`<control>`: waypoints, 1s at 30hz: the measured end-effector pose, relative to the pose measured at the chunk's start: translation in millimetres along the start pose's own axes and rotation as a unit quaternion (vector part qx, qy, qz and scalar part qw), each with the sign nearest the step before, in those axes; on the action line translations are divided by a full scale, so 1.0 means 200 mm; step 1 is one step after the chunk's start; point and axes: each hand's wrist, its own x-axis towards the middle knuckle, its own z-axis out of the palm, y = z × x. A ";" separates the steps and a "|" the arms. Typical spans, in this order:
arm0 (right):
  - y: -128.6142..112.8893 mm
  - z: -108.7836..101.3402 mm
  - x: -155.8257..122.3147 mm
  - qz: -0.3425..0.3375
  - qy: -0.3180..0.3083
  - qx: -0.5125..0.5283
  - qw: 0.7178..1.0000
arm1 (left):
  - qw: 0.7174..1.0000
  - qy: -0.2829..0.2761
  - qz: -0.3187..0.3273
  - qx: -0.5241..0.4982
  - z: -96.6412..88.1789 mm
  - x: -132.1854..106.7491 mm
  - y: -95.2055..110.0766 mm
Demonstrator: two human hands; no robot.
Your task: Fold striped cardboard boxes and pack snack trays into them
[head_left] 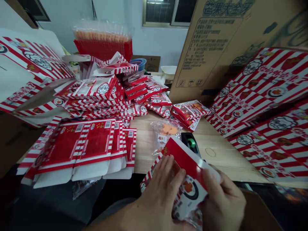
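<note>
Head view, please: what do you hold?

My left grip (156, 189) and right grip (223, 199) are closed on a red striped carton (185, 163). My hands hide part of it, and the frame cuts off a clear plastic bag (190, 219) below it.

What is near?

Just ahead are a black tape dispenser (190, 142) and a bag of orange pieces (166, 131). Bare wood of the table (223, 157) is open on the right. Flat printed cartons (79, 147) are piled on the left.
</note>
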 end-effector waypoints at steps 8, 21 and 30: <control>0.06 0.09 -0.02 -0.323 -0.073 -0.171 0.928 | 0.945 0.249 -0.157 -0.140 -0.10 0.01 -0.12; 0.36 0.07 0.09 -0.247 -0.025 -0.020 0.969 | 0.949 0.308 -0.054 -0.024 -0.08 0.07 -0.32; 0.28 0.11 -0.02 -0.135 -0.010 0.090 0.987 | 0.949 0.315 0.024 -0.015 -0.09 0.03 -0.31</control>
